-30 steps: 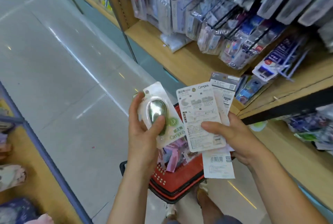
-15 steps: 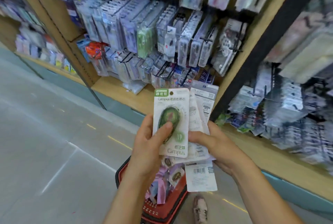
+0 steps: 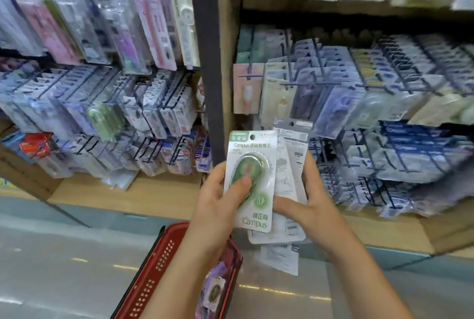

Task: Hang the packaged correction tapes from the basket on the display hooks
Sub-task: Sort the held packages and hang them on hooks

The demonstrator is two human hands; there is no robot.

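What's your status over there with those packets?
Left hand grips green tape packet. Right hand holds spare packets. Hooks ahead, crowded with stock.

1. Two hands: one left hand (image 3: 218, 206), one right hand (image 3: 315, 206).
2. One green correction tape pack (image 3: 254, 165).
3. At least three white packs (image 3: 295, 154) - overlapped, so no exact count.
4. One red basket (image 3: 154, 267).
5. Display hooks (image 3: 307, 84) - dozens, too blurred to count.

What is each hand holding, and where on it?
Left hand grips the green Campus correction tape pack by one long edge, thumb on its front. Right hand holds the fanned packs behind it at their lower part.
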